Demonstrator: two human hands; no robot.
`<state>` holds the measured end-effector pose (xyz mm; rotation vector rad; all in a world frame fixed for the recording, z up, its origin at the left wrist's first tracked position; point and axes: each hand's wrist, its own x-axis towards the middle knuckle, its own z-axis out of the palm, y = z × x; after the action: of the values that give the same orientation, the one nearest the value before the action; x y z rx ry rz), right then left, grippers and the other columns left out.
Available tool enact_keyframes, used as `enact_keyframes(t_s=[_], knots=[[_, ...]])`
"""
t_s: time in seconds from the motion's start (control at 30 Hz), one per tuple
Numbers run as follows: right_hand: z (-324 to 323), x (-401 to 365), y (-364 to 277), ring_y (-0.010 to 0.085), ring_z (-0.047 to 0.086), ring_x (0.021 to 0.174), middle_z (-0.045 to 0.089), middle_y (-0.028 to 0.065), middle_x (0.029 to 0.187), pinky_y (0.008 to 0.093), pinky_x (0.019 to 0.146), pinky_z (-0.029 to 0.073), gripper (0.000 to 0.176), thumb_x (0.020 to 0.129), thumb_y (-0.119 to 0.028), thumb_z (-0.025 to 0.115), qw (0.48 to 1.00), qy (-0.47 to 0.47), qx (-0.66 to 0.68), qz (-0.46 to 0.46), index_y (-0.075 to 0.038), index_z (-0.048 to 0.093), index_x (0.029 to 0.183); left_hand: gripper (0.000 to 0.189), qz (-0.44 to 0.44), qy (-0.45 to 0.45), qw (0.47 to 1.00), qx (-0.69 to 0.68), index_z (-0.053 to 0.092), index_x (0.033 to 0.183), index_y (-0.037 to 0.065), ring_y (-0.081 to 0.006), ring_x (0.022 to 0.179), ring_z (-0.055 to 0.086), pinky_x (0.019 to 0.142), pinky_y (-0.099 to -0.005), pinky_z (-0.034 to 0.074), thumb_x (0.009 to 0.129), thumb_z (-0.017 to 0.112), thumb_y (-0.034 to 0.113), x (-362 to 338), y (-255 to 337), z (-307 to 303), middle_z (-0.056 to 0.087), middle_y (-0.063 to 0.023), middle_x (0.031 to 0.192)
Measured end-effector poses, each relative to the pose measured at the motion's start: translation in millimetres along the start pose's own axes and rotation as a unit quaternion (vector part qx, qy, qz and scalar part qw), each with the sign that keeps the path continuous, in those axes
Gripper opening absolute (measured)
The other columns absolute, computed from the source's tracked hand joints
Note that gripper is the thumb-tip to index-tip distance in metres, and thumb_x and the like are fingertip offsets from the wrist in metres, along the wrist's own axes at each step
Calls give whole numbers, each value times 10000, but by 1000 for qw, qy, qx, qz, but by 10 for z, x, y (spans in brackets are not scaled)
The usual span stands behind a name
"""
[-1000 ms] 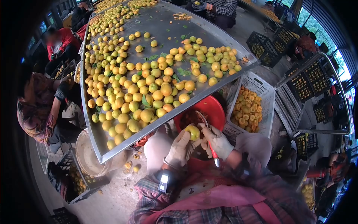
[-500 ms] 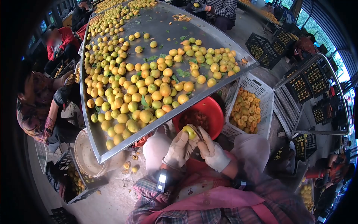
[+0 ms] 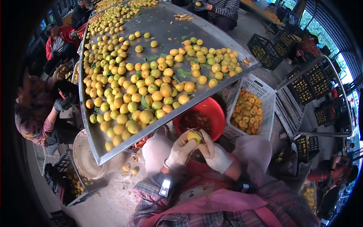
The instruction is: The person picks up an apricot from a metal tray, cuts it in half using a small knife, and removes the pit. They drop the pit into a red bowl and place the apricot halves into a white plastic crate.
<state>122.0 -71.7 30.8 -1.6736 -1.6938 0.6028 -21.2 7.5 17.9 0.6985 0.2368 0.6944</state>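
My left hand (image 3: 179, 153), in a pale glove, is closed round a yellow-green apricot (image 3: 194, 137) above my lap. Against the fruit's right side presses my right hand (image 3: 215, 153), also gloved, with its fingers pinched together; what they hold, if anything, is too small and hidden to name. Just beyond both hands stands a red basin (image 3: 218, 118) with reddish-brown scraps in it. To its right is a white plastic crate (image 3: 267, 96) containing opened orange apricot pieces (image 3: 247, 113).
A metal-topped table (image 3: 162, 28) carries many whole apricots (image 3: 132, 96); its raised edge runs close before my hands. A pale bucket (image 3: 89, 157) stands left. A co-worker's gloved hand (image 3: 62, 104) shows at far left. Black crates (image 3: 315, 81) and a metal-railed cart (image 3: 289, 113) are right.
My right fingers have shifted over the apricot, and the dark edge seen between them before is now hidden. The fruit has turned slightly. The co-worker's gloved hand at left now shows a red-handled tool.
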Motion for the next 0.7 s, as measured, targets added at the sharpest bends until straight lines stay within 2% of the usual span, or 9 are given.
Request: enact_keyframes(t_s=[0.13,0.2,0.23,0.3,0.37,0.47,0.53,0.6,0.7], knots=[[-28,25,55,415,628,953,557,286,1212,427,788,523,572,985,-257,461,997,-54,28,43,12,249,1443,448,32,17,998,44,508,1186,-10,-185,964,604,860,-293,486,938,603,352,15,-128,-119,601,-85,1045],[35,68,91,409,624,977,560,275,1220,415,801,523,573,981,-253,469,968,52,-185,-162,9,255,1444,452,14,18,1000,4,502,1189,-14,-185,950,608,855,-290,485,939,603,349,-11,28,39,604,-90,1031],[41,69,55,409,624,977,560,275,1220,415,801,523,573,981,-253,469,968,52,-183,-164,9,255,1444,456,-4,17,999,-38,497,1192,-18,-185,937,613,850,-287,485,939,603,347,-15,80,99,607,-94,1017],[23,66,-65,395,621,1006,553,268,1238,405,815,522,584,975,-247,484,998,42,-2,-38,5,250,1448,469,-12,65,997,-48,493,1182,-27,-189,904,621,833,-288,489,943,591,365,-33,-5,68,612,-108,995],[58,84,-8,387,635,963,579,263,1187,406,787,526,585,975,-248,486,996,49,-42,-65,0,250,1449,484,-23,110,992,-60,489,1172,-36,-194,872,629,815,-288,493,947,579,383,-42,-12,59,617,-122,972],[-21,85,12,373,656,866,627,251,1067,411,726,530,583,975,-247,487,995,6,-78,-53,-6,252,1451,491,2,42,999,-16,494,1151,-45,-204,823,632,800,-289,492,949,570,395,-10,128,95,626,-144,954],[-107,85,43,366,663,811,649,243,998,415,692,530,581,975,-247,485,996,-45,-74,-17,-9,253,1451,476,53,-30,984,170,506,1143,-39,-206,826,625,814,-301,486,946,575,389,15,238,89,631,-142,980],[-164,66,106,369,658,735,661,227,886,422,643,522,583,976,-253,485,986,-100,-128,-28,-7,254,1450,460,58,-15,981,186,519,1126,-32,-209,822,620,825,-315,481,942,582,385,-4,186,149,630,-136,988],[-72,29,209,372,659,763,658,234,968,425,655,526,586,974,-259,487,994,-47,-79,-57,-7,256,1450,456,62,69,964,248,517,1104,-35,-211,811,624,818,-316,484,945,574,389,19,14,63,624,-134,957]])
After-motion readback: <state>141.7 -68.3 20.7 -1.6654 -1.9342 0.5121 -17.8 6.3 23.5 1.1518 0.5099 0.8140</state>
